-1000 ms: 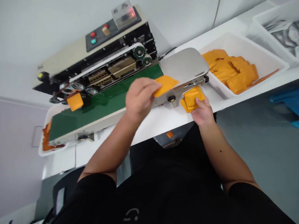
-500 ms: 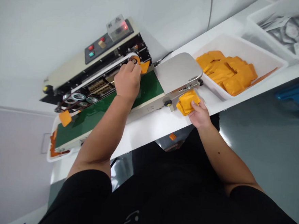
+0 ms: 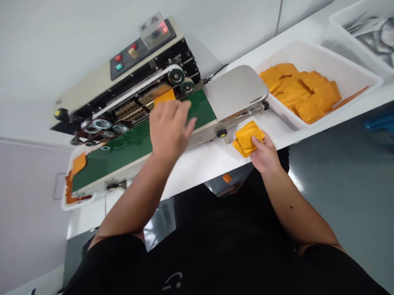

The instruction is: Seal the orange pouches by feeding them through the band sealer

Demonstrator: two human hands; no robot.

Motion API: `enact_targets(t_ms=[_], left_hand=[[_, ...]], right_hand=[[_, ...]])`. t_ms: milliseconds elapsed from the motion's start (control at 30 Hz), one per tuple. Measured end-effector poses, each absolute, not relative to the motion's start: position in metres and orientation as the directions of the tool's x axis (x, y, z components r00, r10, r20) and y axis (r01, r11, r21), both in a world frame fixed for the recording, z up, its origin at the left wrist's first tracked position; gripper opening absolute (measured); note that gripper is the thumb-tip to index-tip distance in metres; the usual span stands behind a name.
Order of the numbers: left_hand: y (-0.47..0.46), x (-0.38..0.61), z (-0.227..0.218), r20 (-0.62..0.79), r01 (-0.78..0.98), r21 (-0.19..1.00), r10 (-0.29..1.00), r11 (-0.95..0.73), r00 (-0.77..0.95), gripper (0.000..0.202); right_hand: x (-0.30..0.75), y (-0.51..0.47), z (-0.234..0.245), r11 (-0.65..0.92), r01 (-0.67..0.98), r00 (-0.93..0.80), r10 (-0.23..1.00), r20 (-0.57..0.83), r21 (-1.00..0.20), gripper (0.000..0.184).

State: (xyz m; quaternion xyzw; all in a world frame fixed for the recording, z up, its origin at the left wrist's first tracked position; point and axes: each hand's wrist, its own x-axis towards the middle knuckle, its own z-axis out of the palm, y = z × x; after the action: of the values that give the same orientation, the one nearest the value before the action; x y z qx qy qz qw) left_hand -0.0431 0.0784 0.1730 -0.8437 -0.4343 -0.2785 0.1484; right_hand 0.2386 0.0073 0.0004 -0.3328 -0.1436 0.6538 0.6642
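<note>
My left hand is over the green conveyor belt of a band sealing machine. Its thumb stands apart from the fingers, and it holds nothing that I can see. Just beyond its fingertips an orange packet sits at the machine's sealing strip, partly hidden by the hand. Over the table's front edge, my right hand grips a small stack of orange packets between thumb and fingers. Another orange packet lies at the belt's left end.
Right of the machine's metal plate stands a white bin of orange packets. A second bin holds grey-and-white packets. Below the belt's left end is a white container. A blue stool is at far right.
My left hand has let go of an orange packet and drawn back from the rollers; that packet is now further left along the sealing strip. The packet at the belt's left end moved outward.
</note>
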Motion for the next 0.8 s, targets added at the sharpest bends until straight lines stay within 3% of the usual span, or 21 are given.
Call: enact_targets(t_ms=[167, 367, 600, 800], left_hand=[[-0.019, 0.008, 0.131, 0.402, 0.559, 0.046, 0.528, -0.828, 0.748, 0.031], [-0.043, 0.027, 0.080, 0.183, 0.615, 0.167, 0.637, -0.771, 0.749, 0.063], [-0.048, 0.014, 0.076, 0.261, 0.586, 0.184, 0.614, -0.789, 0.745, 0.039], [-0.049, 0.016, 0.073, 0.309, 0.560, 0.167, 0.582, -0.812, 0.752, 0.032]], right_hand=[[0.221, -0.032, 0.009, -0.186, -0.765, 0.026, 0.948, -0.318, -0.616, 0.037], [0.209, -0.057, 0.015, -0.298, -0.772, -0.083, 0.923, -0.376, -0.562, 0.037], [0.209, -0.055, 0.014, -0.323, -0.815, -0.103, 0.898, -0.427, -0.482, 0.023], [0.201, -0.056, 0.018, -0.406, -0.761, -0.225, 0.897, -0.381, -0.506, 0.030]])
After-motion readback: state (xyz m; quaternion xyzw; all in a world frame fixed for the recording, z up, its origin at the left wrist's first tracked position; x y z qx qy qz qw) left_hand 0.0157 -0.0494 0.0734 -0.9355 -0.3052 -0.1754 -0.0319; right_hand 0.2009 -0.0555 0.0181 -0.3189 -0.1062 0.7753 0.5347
